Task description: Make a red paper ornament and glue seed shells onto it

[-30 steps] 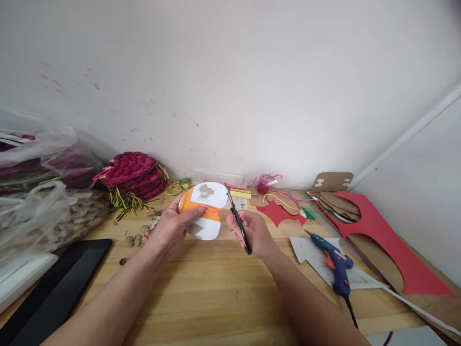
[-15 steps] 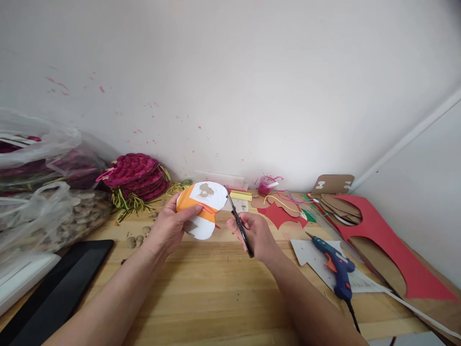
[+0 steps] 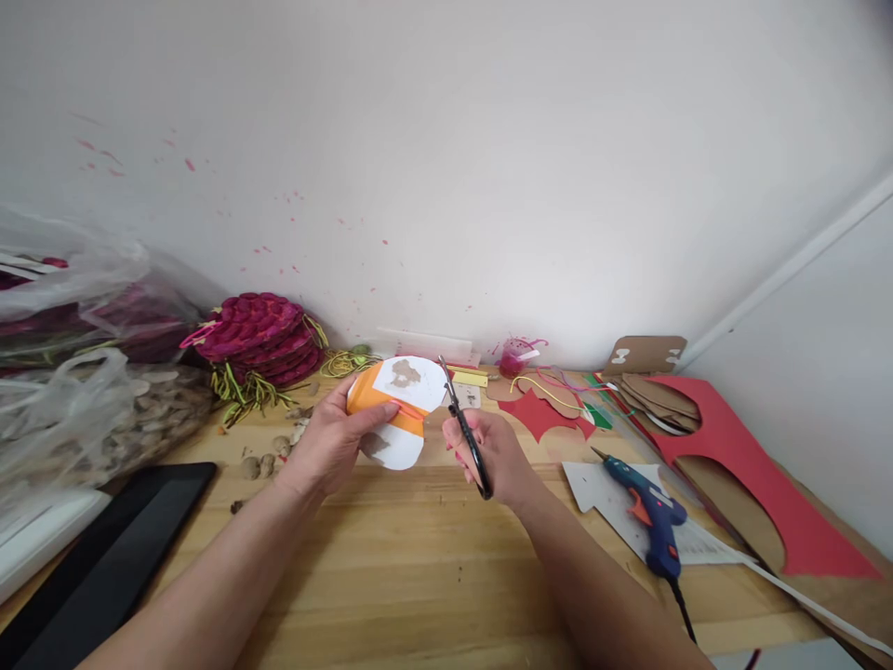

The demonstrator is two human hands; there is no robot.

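Note:
My left hand point(image 3: 341, 433) pinches a rounded white-and-orange paper cutout point(image 3: 401, 456), its thumb lying across the orange band. Grey-brown patches, like torn paper, mark the white parts of the cutout. My right hand point(image 3: 488, 451) is closed round the black handles of a pair of scissors point(image 3: 469, 437). The blades point up and away, right beside the cutout's right edge; whether they touch it I cannot tell. Both hands are held above the wooden table point(image 3: 397, 577).
A blue glue gun point(image 3: 652, 521) lies on white paper at right, near red cut sheet point(image 3: 774, 502) and cardboard ovals. Red scraps point(image 3: 537, 414) and a pink-stained cup point(image 3: 516, 356) are behind. At left are magenta scaly pieces point(image 3: 258, 340), plastic bags point(image 3: 104, 409) and a black tablet-like slab point(image 3: 118, 568).
The paper cutout and my left hand have shifted slightly right and down. The scissors stay in my right hand, their blades now looking closer together.

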